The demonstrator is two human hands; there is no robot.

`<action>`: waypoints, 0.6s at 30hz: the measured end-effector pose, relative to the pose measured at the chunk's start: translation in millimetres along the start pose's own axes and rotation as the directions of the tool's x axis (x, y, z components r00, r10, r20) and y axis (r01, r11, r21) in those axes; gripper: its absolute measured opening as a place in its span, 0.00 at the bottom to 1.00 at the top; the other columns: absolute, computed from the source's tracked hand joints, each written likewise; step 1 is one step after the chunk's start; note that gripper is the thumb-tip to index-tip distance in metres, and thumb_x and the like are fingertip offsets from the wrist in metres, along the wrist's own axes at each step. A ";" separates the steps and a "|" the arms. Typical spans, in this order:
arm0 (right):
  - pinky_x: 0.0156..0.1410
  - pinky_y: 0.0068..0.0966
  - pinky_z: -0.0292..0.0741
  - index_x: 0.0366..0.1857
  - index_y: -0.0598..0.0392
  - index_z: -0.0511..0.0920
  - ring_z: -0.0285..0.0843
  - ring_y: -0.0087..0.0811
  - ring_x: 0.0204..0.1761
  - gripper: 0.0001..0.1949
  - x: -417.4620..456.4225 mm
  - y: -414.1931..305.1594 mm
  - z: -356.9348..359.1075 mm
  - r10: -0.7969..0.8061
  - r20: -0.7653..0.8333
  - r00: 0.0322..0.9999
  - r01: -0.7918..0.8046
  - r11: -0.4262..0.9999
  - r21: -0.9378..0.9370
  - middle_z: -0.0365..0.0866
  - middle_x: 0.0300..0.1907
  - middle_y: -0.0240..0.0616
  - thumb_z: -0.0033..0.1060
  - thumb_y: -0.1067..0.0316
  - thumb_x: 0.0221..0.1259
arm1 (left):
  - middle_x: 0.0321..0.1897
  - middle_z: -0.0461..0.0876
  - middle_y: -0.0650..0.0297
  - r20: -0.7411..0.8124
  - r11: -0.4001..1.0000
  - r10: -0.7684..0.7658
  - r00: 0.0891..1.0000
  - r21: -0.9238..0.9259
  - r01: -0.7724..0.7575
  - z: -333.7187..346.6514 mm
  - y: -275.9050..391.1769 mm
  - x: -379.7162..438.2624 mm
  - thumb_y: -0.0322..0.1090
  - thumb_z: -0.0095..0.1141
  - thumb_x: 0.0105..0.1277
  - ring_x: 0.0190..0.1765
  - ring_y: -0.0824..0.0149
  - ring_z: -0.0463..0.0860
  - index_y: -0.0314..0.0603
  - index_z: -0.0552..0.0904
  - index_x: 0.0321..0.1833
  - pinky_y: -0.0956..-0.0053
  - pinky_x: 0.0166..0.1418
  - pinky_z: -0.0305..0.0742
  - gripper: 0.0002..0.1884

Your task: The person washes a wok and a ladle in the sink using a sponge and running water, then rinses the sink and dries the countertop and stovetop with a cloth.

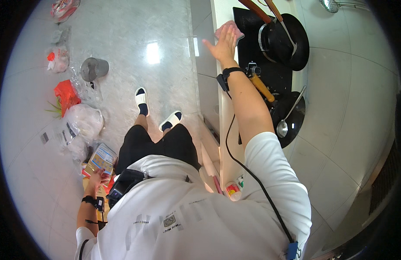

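Observation:
My right hand [225, 45] lies flat with spread fingers on a folded pink cloth [229, 29], which rests across the pale counter edge and the corner of a black glass cooktop [252, 79]. Beyond the hand stands a black wok [293, 35], with a metal spatula [294, 48] lying across it. Under and beside my right forearm is a wooden handle [263, 88] of a second pan [296, 112], which holds a metal ladle [281, 129]. My left hand [100, 177] hangs low on the other side, by a box with a printed face [102, 159]; whether it touches the box is unclear.
On the floor along the left wall sit a metal bin [94, 69], a red plastic bag [67, 97] with green leaves sticking out, and white plastic bags [85, 121]. A jar with a red label [233, 191] stands near my body. A black cable [239, 159] runs along my right arm.

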State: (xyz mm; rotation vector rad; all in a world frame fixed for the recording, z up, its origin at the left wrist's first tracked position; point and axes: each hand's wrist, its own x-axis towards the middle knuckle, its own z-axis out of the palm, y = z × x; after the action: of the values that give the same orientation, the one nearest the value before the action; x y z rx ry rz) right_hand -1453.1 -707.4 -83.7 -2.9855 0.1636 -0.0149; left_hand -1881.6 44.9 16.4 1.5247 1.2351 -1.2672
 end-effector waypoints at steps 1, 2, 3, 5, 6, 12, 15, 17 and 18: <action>0.91 0.46 0.27 0.86 0.65 0.42 0.24 0.55 0.90 0.63 0.6 -2.4 1.4 0.002 -0.010 1.000 -0.002 0.999 0.037 0.32 0.88 0.65 0.59 0.23 0.63 | 0.41 0.90 0.58 0.000 1.000 -0.012 1.000 0.026 0.012 -5.2 6.8 -2.0 0.49 0.52 0.81 0.40 0.62 0.90 0.46 0.81 0.62 0.65 0.41 0.87 0.18; 0.91 0.47 0.28 0.85 0.65 0.43 0.25 0.55 0.90 0.62 -1.9 -4.5 1.5 0.010 -0.022 1.000 -0.008 0.997 0.073 0.33 0.88 0.65 0.59 0.23 0.64 | 0.41 0.90 0.58 0.000 0.998 -0.021 1.000 0.058 0.021 -13.7 16.0 -4.4 0.48 0.52 0.81 0.40 0.62 0.90 0.46 0.81 0.61 0.65 0.41 0.87 0.17; 0.91 0.47 0.28 0.85 0.66 0.44 0.26 0.55 0.90 0.61 -11.1 -2.4 2.3 0.020 -0.021 1.000 -0.018 0.994 0.105 0.34 0.87 0.65 0.58 0.24 0.65 | 0.41 0.90 0.58 0.006 0.995 -0.042 0.999 0.092 0.041 -19.1 24.4 -10.6 0.48 0.52 0.82 0.40 0.62 0.91 0.45 0.81 0.61 0.65 0.41 0.87 0.17; 0.91 0.50 0.32 0.85 0.66 0.46 0.33 0.57 0.90 0.58 -73.6 -14.4 -8.8 0.038 -0.043 0.998 -0.035 0.997 0.069 0.39 0.87 0.67 0.61 0.28 0.66 | 0.40 0.90 0.59 -0.018 0.991 -0.056 0.998 0.118 0.058 -32.8 26.4 -7.5 0.47 0.52 0.81 0.40 0.63 0.90 0.45 0.81 0.59 0.64 0.41 0.86 0.16; 0.91 0.51 0.34 0.85 0.66 0.47 0.35 0.59 0.89 0.57 -111.3 -13.7 -9.0 0.096 -0.006 0.995 -0.095 0.989 0.116 0.41 0.86 0.67 0.66 0.33 0.66 | 0.40 0.90 0.59 -0.017 0.992 -0.054 0.998 0.111 0.055 -41.9 27.3 1.6 0.47 0.51 0.81 0.40 0.63 0.90 0.45 0.81 0.59 0.64 0.41 0.86 0.15; 0.91 0.50 0.32 0.85 0.66 0.46 0.32 0.56 0.90 0.57 -210.9 -11.4 -35.5 0.187 0.092 0.978 -0.192 0.980 0.052 0.40 0.87 0.64 0.73 0.43 0.63 | 0.40 0.90 0.61 0.014 0.996 -0.027 1.000 0.083 0.025 -56.1 81.3 25.8 0.46 0.51 0.81 0.41 0.65 0.89 0.46 0.81 0.59 0.65 0.44 0.85 0.15; 0.91 0.51 0.32 0.85 0.66 0.45 0.32 0.59 0.89 0.58 -165.8 -17.1 -28.6 0.173 0.035 0.984 -0.175 0.983 0.060 0.39 0.87 0.67 0.74 0.43 0.62 | 0.40 0.90 0.61 0.025 0.999 -0.013 1.000 0.046 0.011 -53.1 92.2 28.1 0.47 0.51 0.82 0.40 0.65 0.89 0.47 0.81 0.59 0.64 0.44 0.85 0.15; 0.90 0.52 0.31 0.85 0.65 0.43 0.32 0.62 0.89 0.60 -104.1 -27.8 -29.8 0.147 0.008 0.989 -0.147 0.986 0.081 0.38 0.86 0.69 0.74 0.39 0.61 | 0.39 0.90 0.61 0.019 0.999 -0.001 1.000 0.050 0.000 -53.8 78.1 31.0 0.48 0.51 0.82 0.39 0.64 0.89 0.48 0.81 0.58 0.64 0.44 0.85 0.15; 0.90 0.52 0.31 0.85 0.65 0.43 0.31 0.62 0.89 0.61 -73.5 -29.7 -23.2 0.141 0.002 0.990 -0.141 0.989 0.052 0.38 0.86 0.69 0.74 0.38 0.61 | 0.39 0.90 0.61 0.013 0.998 -0.004 1.000 0.070 0.003 -57.5 71.2 32.6 0.48 0.51 0.82 0.39 0.64 0.89 0.48 0.81 0.58 0.63 0.44 0.85 0.15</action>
State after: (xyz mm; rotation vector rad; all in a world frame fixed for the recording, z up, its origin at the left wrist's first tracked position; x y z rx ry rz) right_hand -1523.4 -673.6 -56.5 -2.9147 0.3690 -0.0056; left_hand -1798.6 90.5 -5.4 1.5616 1.1971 -1.3330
